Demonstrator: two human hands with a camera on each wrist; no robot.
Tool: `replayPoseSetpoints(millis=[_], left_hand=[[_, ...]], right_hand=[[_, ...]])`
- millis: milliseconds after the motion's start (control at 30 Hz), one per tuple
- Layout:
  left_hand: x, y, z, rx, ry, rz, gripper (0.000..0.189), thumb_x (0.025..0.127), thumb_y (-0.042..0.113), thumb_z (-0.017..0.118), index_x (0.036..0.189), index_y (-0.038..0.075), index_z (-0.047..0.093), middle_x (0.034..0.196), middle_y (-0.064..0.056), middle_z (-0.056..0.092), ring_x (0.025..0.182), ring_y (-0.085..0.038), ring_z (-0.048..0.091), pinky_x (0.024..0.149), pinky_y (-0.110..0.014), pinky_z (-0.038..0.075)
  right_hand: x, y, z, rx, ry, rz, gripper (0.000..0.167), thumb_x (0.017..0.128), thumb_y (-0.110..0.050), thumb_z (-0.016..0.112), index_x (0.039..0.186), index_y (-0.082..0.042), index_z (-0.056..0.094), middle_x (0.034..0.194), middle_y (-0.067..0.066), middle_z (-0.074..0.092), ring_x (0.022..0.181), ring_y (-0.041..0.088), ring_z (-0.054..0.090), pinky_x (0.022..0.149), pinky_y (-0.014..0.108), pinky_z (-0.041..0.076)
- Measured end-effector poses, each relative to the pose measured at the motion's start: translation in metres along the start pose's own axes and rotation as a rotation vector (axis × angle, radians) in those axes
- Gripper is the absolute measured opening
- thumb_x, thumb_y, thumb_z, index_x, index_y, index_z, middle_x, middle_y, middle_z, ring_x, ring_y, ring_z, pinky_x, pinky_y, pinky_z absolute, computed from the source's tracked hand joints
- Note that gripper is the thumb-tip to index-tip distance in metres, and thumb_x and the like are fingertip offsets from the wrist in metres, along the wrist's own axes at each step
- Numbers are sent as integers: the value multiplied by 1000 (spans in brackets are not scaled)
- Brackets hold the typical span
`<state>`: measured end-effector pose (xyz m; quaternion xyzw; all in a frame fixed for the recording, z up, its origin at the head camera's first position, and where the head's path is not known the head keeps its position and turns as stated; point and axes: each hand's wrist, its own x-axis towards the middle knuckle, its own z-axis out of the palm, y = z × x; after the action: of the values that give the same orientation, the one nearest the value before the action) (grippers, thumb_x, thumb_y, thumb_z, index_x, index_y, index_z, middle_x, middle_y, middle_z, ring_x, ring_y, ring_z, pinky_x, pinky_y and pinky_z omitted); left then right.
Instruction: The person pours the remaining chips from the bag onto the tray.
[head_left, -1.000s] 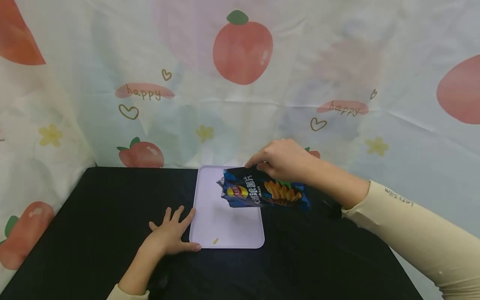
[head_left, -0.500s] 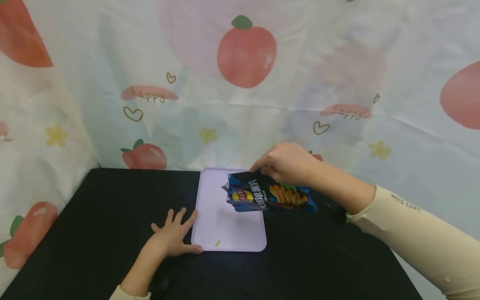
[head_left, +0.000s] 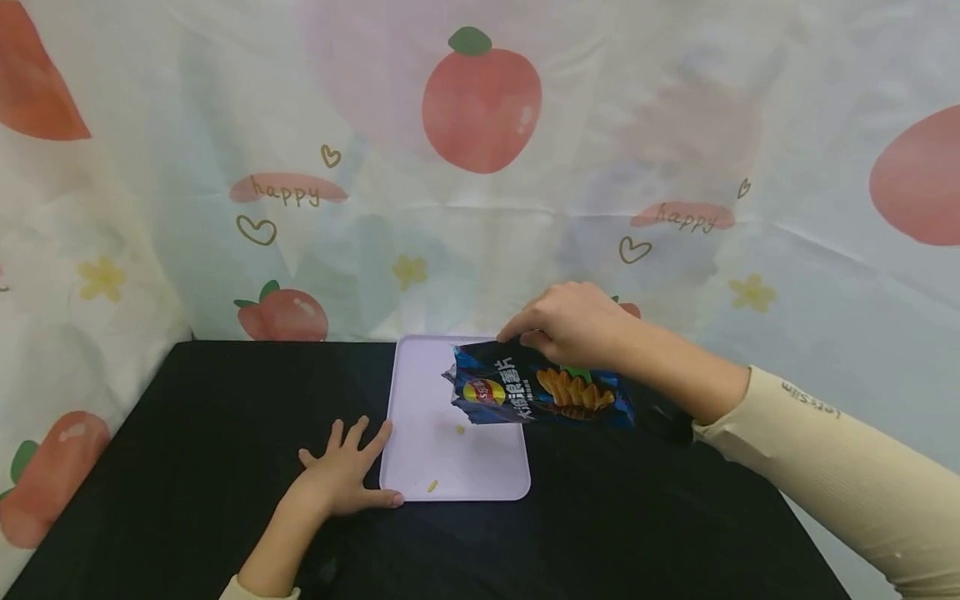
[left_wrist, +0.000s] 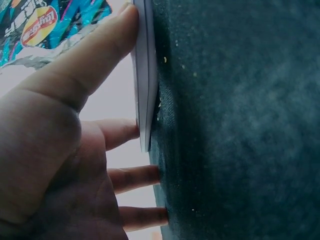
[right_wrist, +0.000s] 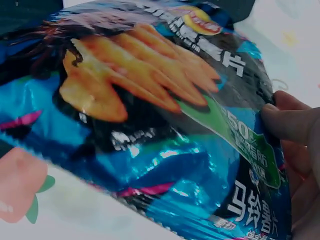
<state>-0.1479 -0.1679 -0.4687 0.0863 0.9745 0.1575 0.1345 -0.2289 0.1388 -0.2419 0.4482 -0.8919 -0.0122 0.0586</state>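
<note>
Here, blue bag (head_left: 537, 388), pinched between right fingers (head_left: 519, 322)

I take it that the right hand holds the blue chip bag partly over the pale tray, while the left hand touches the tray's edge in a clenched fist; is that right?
Not quite: the left hand is not clenched; the head view shows its fingers spread at the edge of the pale tray. The right hand does hold the blue chip bag partly over it.
</note>
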Motion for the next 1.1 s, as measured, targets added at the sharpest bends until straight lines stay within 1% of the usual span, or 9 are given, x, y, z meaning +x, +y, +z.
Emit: replayPoseSetpoints(millis=[67, 167, 300, 433, 667, 767, 1000, 1100], left_hand=[[-1, 0, 0, -2, 0, 2, 111, 69, 72, 75, 157, 19, 32, 160, -23, 26, 144, -59, 15, 90, -90, 15], [-1, -1, 1, 3, -3, 3, 111, 70, 73, 75, 157, 19, 32, 160, -23, 26, 144, -59, 15, 90, -90, 15], [-1, -1, 1, 2, 1, 5, 111, 70, 73, 74, 157, 19, 32, 159, -23, 27, 144, -59, 15, 90, -90, 15], [0, -1, 1, -4, -1, 1, 112, 69, 72, 75, 157, 19, 32, 160, -23, 26, 144, -60, 15, 90, -90, 15], [1, -1, 3, -1, 0, -2, 112, 68, 72, 76, 157, 19, 32, 160, -23, 26, 144, -60, 15, 90, -90, 14], [1, -1, 3, -4, 1, 1, 112, 69, 72, 76, 157, 19, 32, 160, -23, 26, 144, -59, 14, 90, -90, 14], [2, -1, 2, -6, 7, 7, 111, 70, 71, 75, 158, 19, 31, 160, -23, 26, 145, -59, 14, 91, -90, 14], [2, -2, 1, -5, 4, 7, 111, 70, 71, 75, 158, 19, 31, 160, -23, 26, 145, -59, 14, 91, -90, 14]], right_hand=[[0, 0, 0, 1, -14, -4, 29, 94, -11, 68, 114, -30, 77, 105, -4, 76, 57, 7, 51, 45, 25, 34], [-1, 0, -1, 3, 6, -5, 28, 93, -12, 69, 113, -29, 77, 105, -3, 77, 56, 7, 51, 45, 25, 34], [0, 1, -3, -2, 23, 3, 28, 93, -12, 69, 113, -30, 77, 107, -3, 76, 55, 7, 50, 43, 25, 30], [0, 2, -3, -5, 0, 7, 28, 94, -13, 68, 114, -30, 77, 107, -3, 76, 54, 6, 49, 43, 25, 29], [-2, 0, -7, -9, 11, 16, 27, 94, -12, 69, 112, -28, 78, 106, -2, 77, 56, 7, 53, 45, 25, 35], [-3, 1, -7, -7, -6, 17, 27, 94, -12, 68, 113, -29, 78, 106, -2, 76, 55, 7, 51, 45, 25, 33], [-5, 4, -12, 5, 37, 16, 28, 92, -10, 69, 111, -28, 78, 103, -2, 77, 52, 5, 49, 45, 26, 32], [-6, 5, -12, 3, 30, 15, 28, 92, -10, 70, 111, -29, 78, 103, -3, 77, 51, 5, 47, 43, 26, 28]])
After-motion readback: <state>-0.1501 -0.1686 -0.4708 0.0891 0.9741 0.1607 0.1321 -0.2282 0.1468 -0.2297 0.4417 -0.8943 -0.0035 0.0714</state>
